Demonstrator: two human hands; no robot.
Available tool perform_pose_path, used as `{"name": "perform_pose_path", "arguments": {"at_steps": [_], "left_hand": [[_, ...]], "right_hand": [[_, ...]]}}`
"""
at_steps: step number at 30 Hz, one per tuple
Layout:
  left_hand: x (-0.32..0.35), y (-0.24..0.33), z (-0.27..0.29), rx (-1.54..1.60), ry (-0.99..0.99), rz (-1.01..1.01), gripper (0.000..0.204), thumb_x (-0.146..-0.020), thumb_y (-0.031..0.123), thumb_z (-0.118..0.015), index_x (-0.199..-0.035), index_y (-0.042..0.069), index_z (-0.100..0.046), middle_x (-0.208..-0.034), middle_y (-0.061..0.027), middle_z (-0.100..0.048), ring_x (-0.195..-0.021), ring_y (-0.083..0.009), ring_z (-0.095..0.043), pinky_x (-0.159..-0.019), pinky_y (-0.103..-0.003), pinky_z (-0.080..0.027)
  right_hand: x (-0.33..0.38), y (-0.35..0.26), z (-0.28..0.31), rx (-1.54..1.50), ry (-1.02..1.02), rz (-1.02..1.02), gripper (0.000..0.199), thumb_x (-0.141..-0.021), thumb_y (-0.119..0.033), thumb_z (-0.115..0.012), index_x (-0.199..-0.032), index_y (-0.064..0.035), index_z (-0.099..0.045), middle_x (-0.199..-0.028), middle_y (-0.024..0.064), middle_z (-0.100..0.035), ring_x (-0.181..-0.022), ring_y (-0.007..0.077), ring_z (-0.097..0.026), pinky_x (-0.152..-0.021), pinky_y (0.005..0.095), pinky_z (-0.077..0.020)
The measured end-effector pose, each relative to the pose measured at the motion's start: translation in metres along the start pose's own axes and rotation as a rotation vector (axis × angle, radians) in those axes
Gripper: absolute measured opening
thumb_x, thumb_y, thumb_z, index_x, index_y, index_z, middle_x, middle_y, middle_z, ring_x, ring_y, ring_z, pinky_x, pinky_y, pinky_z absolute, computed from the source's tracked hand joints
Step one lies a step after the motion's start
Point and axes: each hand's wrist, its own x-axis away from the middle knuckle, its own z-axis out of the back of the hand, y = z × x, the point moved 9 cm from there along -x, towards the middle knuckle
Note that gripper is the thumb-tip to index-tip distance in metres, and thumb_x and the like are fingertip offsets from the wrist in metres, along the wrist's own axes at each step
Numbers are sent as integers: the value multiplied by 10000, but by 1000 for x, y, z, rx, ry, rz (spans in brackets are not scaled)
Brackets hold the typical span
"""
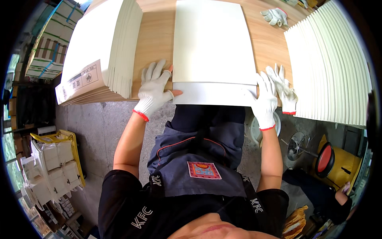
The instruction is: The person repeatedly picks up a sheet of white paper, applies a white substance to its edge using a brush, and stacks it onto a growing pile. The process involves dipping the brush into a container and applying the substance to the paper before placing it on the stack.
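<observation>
A long cream-white board (213, 44) lies flat on the wooden table in front of me, with a whiter strip (211, 93) along its near edge. My left hand (154, 84), in a white knit glove with a bare thumb tip and a bare forefinger tip, rests at the left edge. Its fingers are spread, and the thumb touches the strip's end. On the opposite edge lies my gloved right hand (264, 95), fingers stretched forward along the side. Just right of it is a loose worn glove (283, 89), red-cuffed, on the table.
A tall stack of white cardboard sheets (93, 44) stands left, a ridged cream stack (326, 67) right. Another glove (275, 17) lies farther back on the wooden table (153, 36). Below are a round pail (254, 129), a fan (298, 145) and a yellow-framed cart (75, 159). Another person (322, 195) is at lower right.
</observation>
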Motion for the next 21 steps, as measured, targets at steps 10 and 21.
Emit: {"name": "perform_pose_path", "arguments": {"at_steps": [10,21], "left_hand": [[0,4,3,31,34,-28,656,-708,432,-797,-1197,48,-587,-1482,-183,-378,-1381,-394,-290,-1131,-506,-221],[-9,13,15,-42,-109,36,725,-701,451,-792,-1266,54,-571,-1465,-142,-421,-1338,-378,-366,-1102,-448,-318]], "right_hand": [[0,2,0,-18,-10,-53,698,-752,-491,-764,-1239,-18,-604,-1317,169,-570,-1269,345,-489,-1061,469,-394],[-2,-1,4,-13,29,-15,707,-764,-520,-744,-1221,2,-604,-1308,182,-570,-1246,357,-499,-1047,473,-398]]}}
